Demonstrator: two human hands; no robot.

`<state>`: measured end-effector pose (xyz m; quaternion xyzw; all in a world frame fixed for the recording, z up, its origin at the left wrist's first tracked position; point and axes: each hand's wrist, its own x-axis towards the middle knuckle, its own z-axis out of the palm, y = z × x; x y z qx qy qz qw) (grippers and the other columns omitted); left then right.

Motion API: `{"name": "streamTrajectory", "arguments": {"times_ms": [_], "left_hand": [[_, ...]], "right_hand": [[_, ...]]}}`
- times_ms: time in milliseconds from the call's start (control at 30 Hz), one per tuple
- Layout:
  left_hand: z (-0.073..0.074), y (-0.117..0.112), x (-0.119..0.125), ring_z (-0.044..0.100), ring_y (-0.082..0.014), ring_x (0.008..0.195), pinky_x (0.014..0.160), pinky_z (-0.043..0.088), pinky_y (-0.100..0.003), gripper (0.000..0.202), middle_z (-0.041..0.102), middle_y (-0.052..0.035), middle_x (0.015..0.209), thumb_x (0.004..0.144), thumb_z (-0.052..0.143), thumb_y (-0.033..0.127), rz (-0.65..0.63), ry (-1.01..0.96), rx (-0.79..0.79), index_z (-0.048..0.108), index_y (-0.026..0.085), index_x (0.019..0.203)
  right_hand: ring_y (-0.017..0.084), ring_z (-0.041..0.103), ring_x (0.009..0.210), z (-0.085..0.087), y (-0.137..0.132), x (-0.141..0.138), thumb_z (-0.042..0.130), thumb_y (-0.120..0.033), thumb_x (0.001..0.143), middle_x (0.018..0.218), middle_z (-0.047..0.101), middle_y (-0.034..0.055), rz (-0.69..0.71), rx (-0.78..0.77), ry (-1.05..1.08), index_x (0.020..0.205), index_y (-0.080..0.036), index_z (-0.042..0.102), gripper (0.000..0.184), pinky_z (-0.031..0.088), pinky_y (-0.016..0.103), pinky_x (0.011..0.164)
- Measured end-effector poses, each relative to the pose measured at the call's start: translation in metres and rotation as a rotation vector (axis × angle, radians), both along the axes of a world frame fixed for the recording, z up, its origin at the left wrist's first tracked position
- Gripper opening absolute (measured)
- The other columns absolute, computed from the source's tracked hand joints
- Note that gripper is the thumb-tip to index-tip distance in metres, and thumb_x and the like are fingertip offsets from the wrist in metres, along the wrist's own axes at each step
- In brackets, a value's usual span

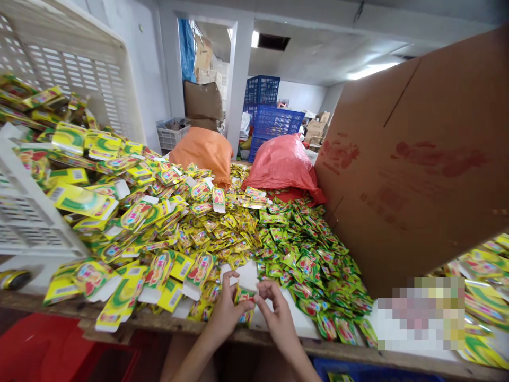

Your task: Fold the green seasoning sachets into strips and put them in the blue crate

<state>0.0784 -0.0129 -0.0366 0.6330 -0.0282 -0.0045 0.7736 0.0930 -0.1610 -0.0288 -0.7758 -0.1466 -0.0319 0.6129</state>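
At the near table edge, my left hand and my right hand both pinch one small yellow-green carton with its white flap open. The fingers of each hand are closed on its sides. Around them lies a heap of small green and yellow sachets. To the left is a pile of flat folded cartons in the same colours.
A tilted white plastic crate spills cartons at the left. A large brown cardboard box stands at the right. An orange sack and a red sack sit at the table's far side. Blue crates are stacked behind. A red bin is below.
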Motion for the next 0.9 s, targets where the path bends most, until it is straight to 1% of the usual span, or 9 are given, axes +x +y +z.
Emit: {"name": "streamTrajectory", "arguments": {"times_ms": [133, 233, 333, 400, 467, 533, 700, 800, 900], "left_hand": [[0.000, 0.002, -0.001, 0.056, -0.0160, 0.093, 0.083, 0.043, -0.027, 0.041, 0.055, -0.0053, 0.104, 0.075, 0.059, 0.029, 0.067, -0.052, 0.100, 0.036, 0.021, 0.108], [-0.001, 0.007, 0.002, 0.055, -0.0136, 0.083, 0.074, 0.043, -0.022, 0.023, 0.055, -0.0013, 0.088, 0.078, 0.057, 0.030, 0.021, -0.090, 0.153, 0.045, 0.018, 0.094], [0.000, 0.010, 0.005, 0.051, -0.0109, 0.069, 0.064, 0.040, -0.019, 0.018, 0.050, 0.0017, 0.071, 0.079, 0.056, 0.032, 0.016, -0.098, 0.216, 0.047, 0.016, 0.080], [0.001, 0.011, 0.004, 0.052, -0.0112, 0.072, 0.068, 0.042, -0.020, 0.016, 0.053, 0.0006, 0.075, 0.080, 0.054, 0.031, 0.039, -0.106, 0.204, 0.049, 0.017, 0.084], [0.004, 0.011, 0.003, 0.055, -0.0130, 0.084, 0.080, 0.044, -0.024, 0.025, 0.058, -0.0025, 0.092, 0.081, 0.053, 0.029, 0.054, -0.118, 0.127, 0.046, 0.019, 0.103], [0.006, 0.012, 0.001, 0.055, -0.0150, 0.097, 0.090, 0.042, -0.028, 0.031, 0.057, -0.0057, 0.107, 0.082, 0.051, 0.029, 0.040, -0.132, 0.110, 0.045, 0.021, 0.112], [0.013, 0.020, -0.003, 0.052, -0.0175, 0.106, 0.095, 0.038, -0.029, 0.016, 0.058, -0.0060, 0.109, 0.082, 0.052, 0.029, 0.089, -0.222, 0.375, 0.063, 0.019, 0.089], [0.014, 0.021, -0.005, 0.056, -0.0158, 0.099, 0.091, 0.041, -0.027, 0.017, 0.062, -0.0046, 0.102, 0.081, 0.052, 0.029, 0.113, -0.217, 0.405, 0.064, 0.020, 0.090], [0.015, 0.018, -0.004, 0.058, -0.0149, 0.093, 0.086, 0.043, -0.025, 0.017, 0.064, -0.0036, 0.096, 0.081, 0.052, 0.029, 0.132, -0.172, 0.388, 0.063, 0.019, 0.089]], "right_hand": [[0.018, 0.054, 0.082, -0.009, 0.001, 0.000, 0.052, -0.036, 0.083, 0.087, 0.058, 0.0046, -0.055, 0.017, -0.006, 0.098, -0.019, 0.054, 0.023, 0.042, 0.029, 0.077], [0.019, 0.055, 0.083, 0.000, -0.001, 0.003, 0.049, -0.035, 0.085, 0.086, 0.060, 0.0051, -0.003, -0.075, -0.050, 0.089, -0.019, 0.060, 0.020, 0.041, 0.030, 0.079], [0.019, 0.055, 0.083, 0.009, 0.000, 0.006, 0.048, -0.034, 0.086, 0.082, 0.061, 0.0046, 0.058, -0.149, -0.126, 0.081, -0.019, 0.064, 0.022, 0.041, 0.030, 0.078], [0.019, 0.056, 0.082, 0.009, 0.003, 0.008, 0.048, -0.033, 0.086, 0.081, 0.061, 0.0042, 0.030, -0.137, -0.137, 0.088, -0.019, 0.063, 0.021, 0.042, 0.029, 0.075], [0.018, 0.057, 0.080, 0.006, 0.007, 0.009, 0.050, -0.033, 0.085, 0.084, 0.061, 0.0041, -0.030, -0.090, -0.112, 0.103, -0.019, 0.058, 0.024, 0.044, 0.028, 0.073], [0.018, 0.057, 0.083, 0.004, 0.010, 0.008, 0.049, -0.031, 0.086, 0.088, 0.062, 0.0050, -0.036, -0.085, -0.113, 0.108, -0.019, 0.056, 0.026, 0.044, 0.029, 0.076], [0.019, 0.056, 0.095, 0.010, 0.012, 0.001, 0.052, -0.028, 0.085, 0.099, 0.063, 0.0050, 0.070, -0.146, -0.173, 0.094, -0.023, 0.064, 0.016, 0.039, 0.029, 0.087], [0.018, 0.056, 0.093, 0.014, 0.012, -0.001, 0.051, -0.027, 0.086, 0.097, 0.063, 0.0045, 0.055, -0.150, -0.172, 0.096, -0.022, 0.063, 0.016, 0.039, 0.028, 0.086], [0.017, 0.057, 0.084, 0.017, 0.014, 0.000, 0.051, -0.027, 0.085, 0.089, 0.064, 0.0040, 0.033, -0.182, -0.166, 0.093, -0.020, 0.063, 0.016, 0.042, 0.026, 0.077]]}}
